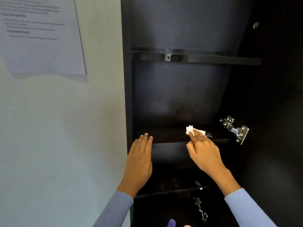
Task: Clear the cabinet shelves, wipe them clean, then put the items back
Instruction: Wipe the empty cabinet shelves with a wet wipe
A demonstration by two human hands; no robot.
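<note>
At 6 o'clock, nearest the camera, a blue rounded shape (171,223) and something pale beside it are cut off by the frame edge; what they are cannot be told. Just above, the lower dark shelf (172,191) is too dim to read.

At 7 o'clock the left hand (139,163) lies flat, fingers straight and pressed together, tips resting on the front left edge of the glossy black middle shelf (164,136) of the tall dark wooden cabinet (126,95). At 5 o'clock the right hand (203,149) presses a small crumpled white tissue (191,129) onto that shelf under straight fingers.

To wipe well, I judge it best to keep the tissue flat under the fingertips, sweep to the back corners, and brace with the left hand.

The silver metal hinge (234,128) at 3 o'clock marks the right wall; beyond it is black. Smears on the upper shelf (180,56) at 12 o'clock may be glare or residue.
</note>
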